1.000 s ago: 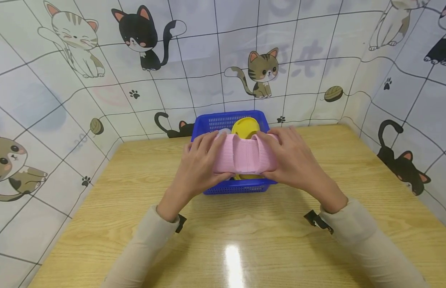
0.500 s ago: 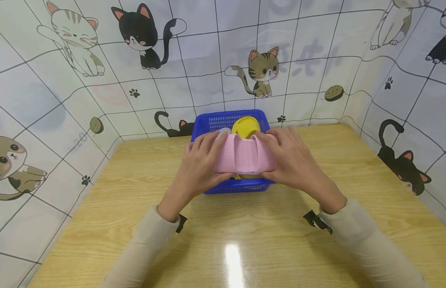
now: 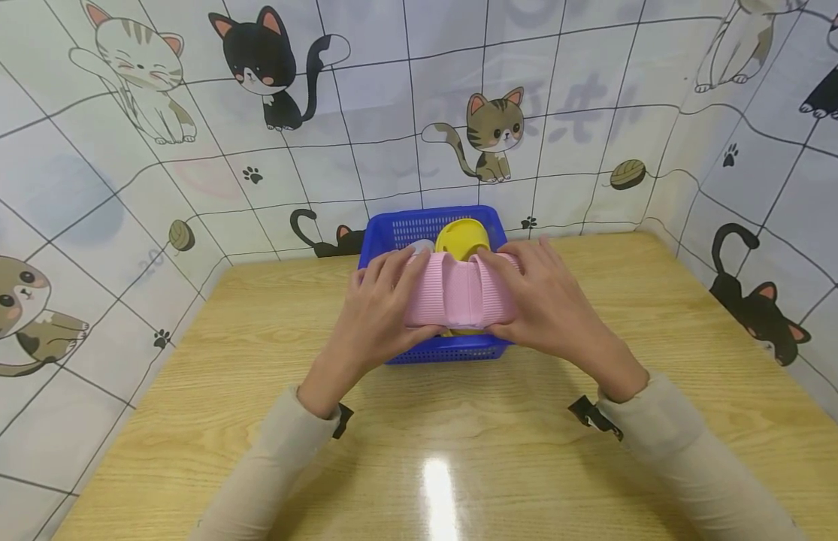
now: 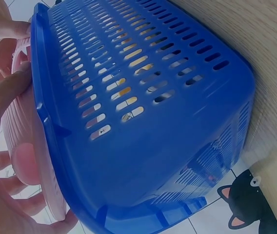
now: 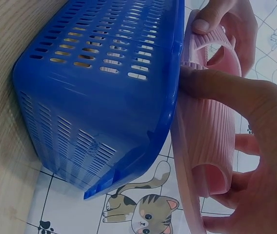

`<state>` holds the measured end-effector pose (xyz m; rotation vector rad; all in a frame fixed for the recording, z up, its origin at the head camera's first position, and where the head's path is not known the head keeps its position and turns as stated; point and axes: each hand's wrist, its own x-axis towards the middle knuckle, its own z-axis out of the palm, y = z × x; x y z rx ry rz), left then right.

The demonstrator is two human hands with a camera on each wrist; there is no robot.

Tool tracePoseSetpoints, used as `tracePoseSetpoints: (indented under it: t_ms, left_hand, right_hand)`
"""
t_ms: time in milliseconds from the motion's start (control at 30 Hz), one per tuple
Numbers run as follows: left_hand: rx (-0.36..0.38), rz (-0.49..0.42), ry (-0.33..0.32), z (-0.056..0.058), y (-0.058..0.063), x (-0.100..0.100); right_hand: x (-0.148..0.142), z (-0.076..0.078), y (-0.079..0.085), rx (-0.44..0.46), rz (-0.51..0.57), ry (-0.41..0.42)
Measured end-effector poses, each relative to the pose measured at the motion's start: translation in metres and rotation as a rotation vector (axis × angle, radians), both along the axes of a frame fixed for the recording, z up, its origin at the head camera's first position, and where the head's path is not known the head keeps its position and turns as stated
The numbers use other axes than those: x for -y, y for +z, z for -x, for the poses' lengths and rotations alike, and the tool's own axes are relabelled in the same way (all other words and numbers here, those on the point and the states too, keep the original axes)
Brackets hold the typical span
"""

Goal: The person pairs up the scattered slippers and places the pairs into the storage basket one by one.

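A pair of pink slippers (image 3: pixel 428 293) with ribbed straps is held level over the front part of a blue plastic basket (image 3: pixel 452 353). My left hand (image 3: pixel 371 308) grips the left end, fingers over the far side and thumb along the near edge. At the other end, my right hand (image 3: pixel 550 300) grips in the same way. The two straps face each other with a short stretch of sole between them. In the right wrist view, the slippers (image 5: pixel 207 131) lie close along the basket rim (image 5: pixel 175 73); I cannot tell whether they rest on it.
Inside the basket are a yellow rounded item (image 3: pixel 462 237) and a pale lilac item (image 3: pixel 422 246), both partly hidden. The basket stands on a wooden table (image 3: pixel 391 451) against a cat-patterned wall (image 3: pixel 391 98), with side walls left and right.
Both hands have drawn slightly together, and the gap between the two slipper straps has narrowed. The basket stays where it was.
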<state>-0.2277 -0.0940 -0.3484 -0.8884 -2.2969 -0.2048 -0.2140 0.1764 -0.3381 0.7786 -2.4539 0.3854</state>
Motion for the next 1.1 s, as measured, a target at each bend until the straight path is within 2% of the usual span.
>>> tracePoseSetpoints:
  t_ms: [833, 1100]
  left_hand:
    - [-0.023, -0.016, -0.033, 0.005, 0.000, -0.018]
    - [-0.004, -0.053, -0.035, -0.002, -0.005, -0.014]
  right_hand:
    - [-0.009, -0.003, 0.002, -0.051, -0.008, -0.021]
    - [-0.001, -0.002, -0.003, -0.083, -0.015, 0.028]
